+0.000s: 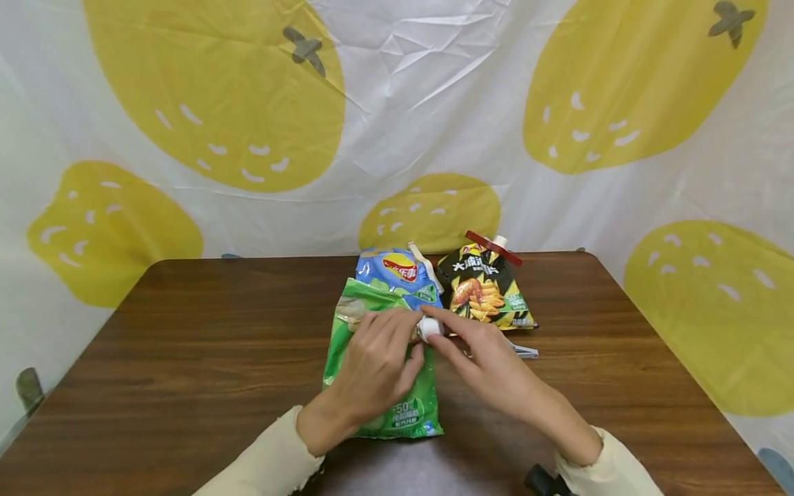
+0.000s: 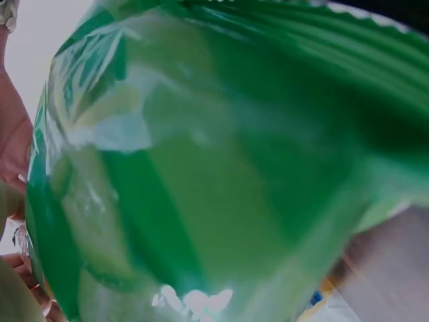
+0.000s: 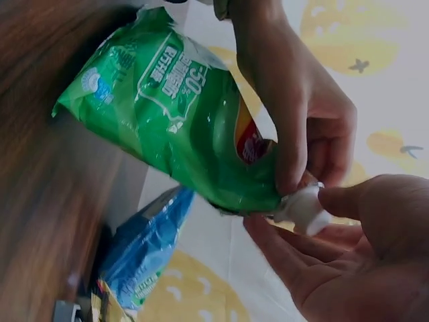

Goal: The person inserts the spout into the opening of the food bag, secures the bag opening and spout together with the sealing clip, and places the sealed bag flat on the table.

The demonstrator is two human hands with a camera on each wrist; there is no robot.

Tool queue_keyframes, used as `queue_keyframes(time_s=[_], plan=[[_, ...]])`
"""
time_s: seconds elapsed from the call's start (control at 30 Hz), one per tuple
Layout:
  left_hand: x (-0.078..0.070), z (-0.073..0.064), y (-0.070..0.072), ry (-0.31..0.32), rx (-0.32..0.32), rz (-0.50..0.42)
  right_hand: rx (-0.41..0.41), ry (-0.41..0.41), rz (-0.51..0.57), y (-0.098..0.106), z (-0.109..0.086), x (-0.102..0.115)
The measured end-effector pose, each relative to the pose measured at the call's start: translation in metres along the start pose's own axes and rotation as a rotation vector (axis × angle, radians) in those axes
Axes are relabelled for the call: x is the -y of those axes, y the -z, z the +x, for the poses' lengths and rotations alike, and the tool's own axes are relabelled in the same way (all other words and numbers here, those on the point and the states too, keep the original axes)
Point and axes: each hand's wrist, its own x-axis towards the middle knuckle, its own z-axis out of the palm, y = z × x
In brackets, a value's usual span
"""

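A green chip bag [image 1: 403, 396] is on the table in front of me, its upper part bunched at my hands. My left hand [image 1: 380, 358] grips the gathered top of that bag. A white screw cap [image 1: 429, 328] sits at the bunched end, and my right hand [image 1: 496, 365] pinches it between thumb and fingers. The right wrist view shows the cap [image 3: 307, 209] close up, with the right thumb on it and the left fingers beside it. In the left wrist view the green bag [image 2: 201, 154] fills most of the picture and hides the left hand's grip.
Behind the green bag lies a blue chip bag [image 1: 381, 265] with a white strip clip [image 1: 425, 265]. To its right is a black chip bag [image 1: 477, 296] with a red strip clip [image 1: 486, 244] and white cap. A grey metallic piece [image 1: 526, 352] lies near my right hand.
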Motion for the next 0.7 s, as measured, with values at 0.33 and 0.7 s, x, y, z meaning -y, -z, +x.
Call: queue_keyframes(time_s=[0.33,0.7], plan=[[0.02,0.008,0.011,0.022,-0.005,-0.017,0.224,-0.052,-0.257,0.032,0.0,-0.03],[0.024,0.007,0.009,0.03,0.025,-0.019,0.427,-0.16,-0.411,0.046,-0.008,-0.075]])
